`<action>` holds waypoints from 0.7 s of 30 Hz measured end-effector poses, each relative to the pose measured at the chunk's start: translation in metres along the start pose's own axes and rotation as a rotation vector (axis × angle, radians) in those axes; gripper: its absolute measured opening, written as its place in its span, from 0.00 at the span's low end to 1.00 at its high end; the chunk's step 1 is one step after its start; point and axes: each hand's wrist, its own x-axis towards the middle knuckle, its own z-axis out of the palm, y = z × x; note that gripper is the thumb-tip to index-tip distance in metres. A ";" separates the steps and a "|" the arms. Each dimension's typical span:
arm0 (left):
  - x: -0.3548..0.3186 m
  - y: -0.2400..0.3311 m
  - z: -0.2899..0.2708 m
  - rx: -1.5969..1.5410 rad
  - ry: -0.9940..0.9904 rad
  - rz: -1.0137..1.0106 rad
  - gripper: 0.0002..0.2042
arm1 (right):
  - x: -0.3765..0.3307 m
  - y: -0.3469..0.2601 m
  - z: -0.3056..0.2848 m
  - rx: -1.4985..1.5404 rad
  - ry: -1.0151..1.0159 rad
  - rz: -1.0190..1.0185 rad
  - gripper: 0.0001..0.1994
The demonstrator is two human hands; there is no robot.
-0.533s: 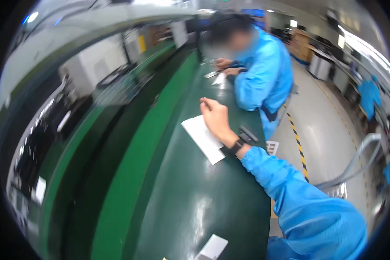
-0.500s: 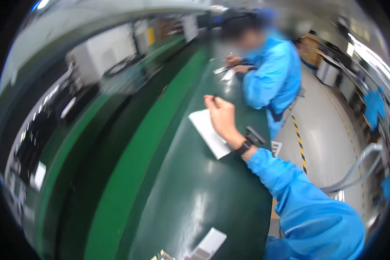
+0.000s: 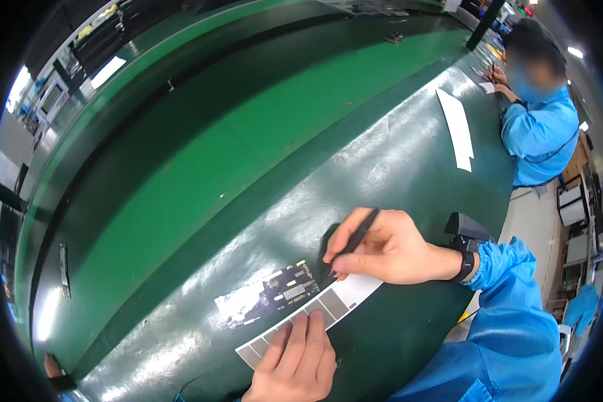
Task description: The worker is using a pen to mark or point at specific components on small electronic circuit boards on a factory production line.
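My right hand (image 3: 398, 248) is closed around black tweezers (image 3: 360, 234), pinched between thumb and fingers, tips pointing down. Those tips are just above the far right part of a white label sheet (image 3: 365, 289) with a row of grey rectangular stickers. On the near side of that sheet, my left hand (image 3: 298, 362) rests its outstretched fingers on the stickers and holds nothing. A dark circuit board (image 3: 269, 293) with gold and silver parts lies on the green table along the sheet's far edge; its left half shines with glare.
White sheets (image 3: 455, 127) lie farther right on the table (image 3: 395, 181). Beyond them a co-worker in a blue smock (image 3: 543, 137) handles something small. A green belt-like strip (image 3: 201, 161) runs along the far side, with a narrow dark part (image 3: 64, 271) at left.
The view has turned and dropped toward the near table. My right hand has come back from the white sheets to the label sheet; my left hand and the circuit board now show.
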 end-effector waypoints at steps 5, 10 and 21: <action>0.007 -0.003 -0.007 -0.058 -0.002 -0.031 0.26 | -0.010 -0.012 -0.001 -0.074 -0.107 0.040 0.17; 0.013 -0.003 -0.007 -0.081 0.001 -0.048 0.28 | -0.007 -0.015 -0.011 -0.074 -0.158 0.010 0.16; 0.020 -0.003 -0.007 -0.086 0.016 -0.055 0.30 | -0.008 -0.014 -0.013 -0.264 -0.204 0.005 0.14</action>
